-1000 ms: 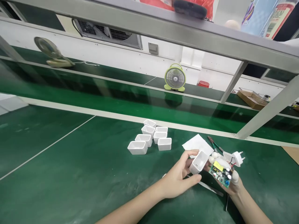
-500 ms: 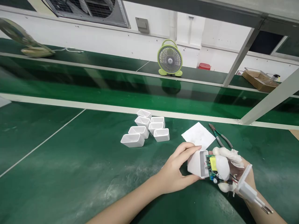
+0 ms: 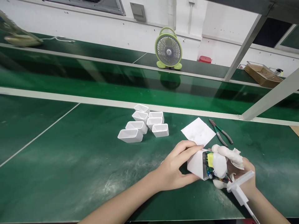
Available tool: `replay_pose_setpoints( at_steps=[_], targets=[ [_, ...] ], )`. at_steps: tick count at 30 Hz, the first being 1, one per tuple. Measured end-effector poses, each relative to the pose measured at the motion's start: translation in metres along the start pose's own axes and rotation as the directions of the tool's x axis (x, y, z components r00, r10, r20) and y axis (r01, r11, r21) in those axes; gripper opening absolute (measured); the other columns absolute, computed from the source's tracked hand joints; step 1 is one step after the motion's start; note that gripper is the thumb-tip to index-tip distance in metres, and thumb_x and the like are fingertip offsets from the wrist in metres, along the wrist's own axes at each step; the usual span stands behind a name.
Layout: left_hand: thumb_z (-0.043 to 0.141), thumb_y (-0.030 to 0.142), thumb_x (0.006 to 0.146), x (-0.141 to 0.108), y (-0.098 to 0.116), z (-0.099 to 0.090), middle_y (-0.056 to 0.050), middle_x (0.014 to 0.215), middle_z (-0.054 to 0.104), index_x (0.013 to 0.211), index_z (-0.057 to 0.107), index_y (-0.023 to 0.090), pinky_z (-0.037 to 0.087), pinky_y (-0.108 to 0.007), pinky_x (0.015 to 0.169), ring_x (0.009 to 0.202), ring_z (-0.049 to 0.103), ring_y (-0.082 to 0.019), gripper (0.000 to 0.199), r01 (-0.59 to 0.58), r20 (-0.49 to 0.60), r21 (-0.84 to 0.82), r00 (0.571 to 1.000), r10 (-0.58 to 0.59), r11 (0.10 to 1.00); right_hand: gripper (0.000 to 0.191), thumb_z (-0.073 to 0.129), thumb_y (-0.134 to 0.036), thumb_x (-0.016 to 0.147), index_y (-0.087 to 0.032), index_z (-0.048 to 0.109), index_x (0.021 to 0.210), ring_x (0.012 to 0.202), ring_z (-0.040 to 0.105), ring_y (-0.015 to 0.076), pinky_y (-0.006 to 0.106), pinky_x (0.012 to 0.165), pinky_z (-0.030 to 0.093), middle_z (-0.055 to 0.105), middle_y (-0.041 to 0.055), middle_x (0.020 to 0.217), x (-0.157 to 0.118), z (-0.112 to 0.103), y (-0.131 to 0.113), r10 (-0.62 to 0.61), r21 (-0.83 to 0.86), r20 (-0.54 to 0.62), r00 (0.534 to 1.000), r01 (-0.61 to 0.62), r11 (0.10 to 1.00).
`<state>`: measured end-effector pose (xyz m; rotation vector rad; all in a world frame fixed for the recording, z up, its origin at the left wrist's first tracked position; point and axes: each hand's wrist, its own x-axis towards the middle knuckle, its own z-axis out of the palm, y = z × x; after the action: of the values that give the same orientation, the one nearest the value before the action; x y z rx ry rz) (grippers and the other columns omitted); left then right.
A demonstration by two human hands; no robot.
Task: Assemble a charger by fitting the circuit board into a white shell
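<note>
Deeper now, the circuit board [image 3: 209, 162] sits inside the white shell [image 3: 197, 164], left hand [image 3: 175, 168] clasping the shell, right hand [image 3: 235, 166] pinching the board.

A green desk [image 3: 70, 161] with a thin white line running diagonally across its left part carries a cluster of six empty white plastic shells [image 3: 143, 123] near the middle. To their right lies a white sheet of paper [image 3: 198, 132], and just right of that, green-handled pliers [image 3: 220, 135]. Beyond a pale rail, a green belt [image 3: 93, 87] runs along the far side.
</note>
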<state>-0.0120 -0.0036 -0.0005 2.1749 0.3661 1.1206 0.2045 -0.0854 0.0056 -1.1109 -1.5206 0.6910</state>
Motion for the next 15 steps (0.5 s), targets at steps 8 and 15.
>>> replay_pose_setpoints(
  at_steps=[8, 15],
  targets=[
    [0.070, 0.024, 0.083, 0.0006, 0.0007, -0.0005, -0.011, 0.115, 0.055, 0.140, 0.040, 0.024, 0.052, -0.036, 0.088, 0.105, 0.058, -0.024, 0.065, 0.007, -0.017, 0.038, 1.000, -0.007, 0.999, 0.056, 0.083, -0.026, 0.067, -0.024, 0.066, 0.120, 0.061, 0.064, 0.0215, 0.037, 0.059, 0.057, 0.073, 0.0067, 0.085, -0.0039, -0.0013, 0.0058, -0.036, -0.079, 0.011, 0.999, 0.037, 0.996],
    [0.071, 0.025, 0.083, 0.0006, 0.0013, 0.0002, -0.012, 0.115, 0.055, 0.140, 0.040, 0.024, 0.052, -0.036, 0.089, 0.106, 0.057, -0.024, 0.065, 0.011, -0.020, 0.042, 1.000, -0.010, 0.999, 0.055, 0.083, -0.027, 0.067, -0.027, 0.067, 0.119, 0.060, 0.065, 0.0216, 0.033, 0.056, 0.056, 0.072, 0.0050, 0.079, -0.0019, -0.0014, 0.0034, -0.078, -0.112, 0.005, 0.997, 0.078, 0.991]
  ],
)
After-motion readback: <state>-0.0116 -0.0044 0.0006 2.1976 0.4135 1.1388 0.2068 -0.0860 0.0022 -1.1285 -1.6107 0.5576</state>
